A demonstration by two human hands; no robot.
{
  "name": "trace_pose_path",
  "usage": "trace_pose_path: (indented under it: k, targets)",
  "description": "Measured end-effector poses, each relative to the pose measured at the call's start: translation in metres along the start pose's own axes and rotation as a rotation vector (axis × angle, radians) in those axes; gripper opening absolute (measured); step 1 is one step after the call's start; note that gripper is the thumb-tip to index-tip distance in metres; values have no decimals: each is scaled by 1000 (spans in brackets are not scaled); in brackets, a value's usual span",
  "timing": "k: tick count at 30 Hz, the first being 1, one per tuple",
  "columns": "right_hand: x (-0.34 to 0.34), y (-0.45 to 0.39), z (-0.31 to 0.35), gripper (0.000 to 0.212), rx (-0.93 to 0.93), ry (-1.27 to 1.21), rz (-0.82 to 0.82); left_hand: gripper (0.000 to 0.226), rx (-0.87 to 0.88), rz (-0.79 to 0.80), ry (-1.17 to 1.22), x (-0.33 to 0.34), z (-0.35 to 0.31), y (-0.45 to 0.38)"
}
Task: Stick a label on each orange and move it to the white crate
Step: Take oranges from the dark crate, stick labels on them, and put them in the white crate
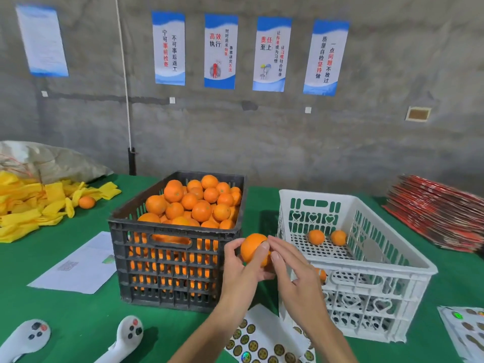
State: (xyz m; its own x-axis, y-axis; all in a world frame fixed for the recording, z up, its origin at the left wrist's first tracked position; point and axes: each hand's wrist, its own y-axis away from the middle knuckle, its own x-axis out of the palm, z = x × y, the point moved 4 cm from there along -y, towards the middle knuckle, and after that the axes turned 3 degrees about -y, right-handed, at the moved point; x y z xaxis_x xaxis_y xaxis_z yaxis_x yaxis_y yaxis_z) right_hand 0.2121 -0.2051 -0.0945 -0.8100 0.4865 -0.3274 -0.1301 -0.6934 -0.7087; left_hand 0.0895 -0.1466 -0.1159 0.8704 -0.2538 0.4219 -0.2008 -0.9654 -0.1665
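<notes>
My left hand (pixel 242 268) grips an orange (pixel 252 247) in the air between the two crates. The fingertips of my right hand (pixel 293 273) press on the orange's right side; whatever lies under them is hidden. The black crate (pixel 167 273) on the left is heaped with several oranges (pixel 195 204). In the white crate (pixel 372 279) on the right lie two oranges (pixel 316 237) at the back, and a third (pixel 321 275) shows behind my right hand. A sheet of round gold labels (pixel 259 341) lies on the green table under my forearms.
Two white controllers (pixel 123 336) lie at the front left beside a printed paper (pixel 78 263). Yellow foam nets (pixel 31 205) with a loose orange (pixel 86 202) are piled at the far left. A red stack (pixel 440 213) sits far right; another label sheet (pixel 463 328) lies at the right edge.
</notes>
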Motion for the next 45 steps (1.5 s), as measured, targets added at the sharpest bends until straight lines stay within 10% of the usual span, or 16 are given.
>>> trace_pose_path:
  k: [13, 17, 24, 35, 45]
  targets:
    - [-30, -62, -16, 44, 267, -338, -76, 23, -106, 273, 71, 60, -25, -58]
    - [-53, -75, -36, 36, 301, -196, -140, 40, 12, 416, -511, 54, -40, -74]
    - [-76, -87, -76, 54, 348, 273, -94, 12, 396, 95, -991, -24, -89, -167]
    - [-27, -119, -89, 59, 214, 258, 82, 84, -89, 420, -1703, -68, -26, -272]
    - [-18, -106, -75, 60, 231, 187, 27, 64, -31, 288, -2051, -62, -36, -265]
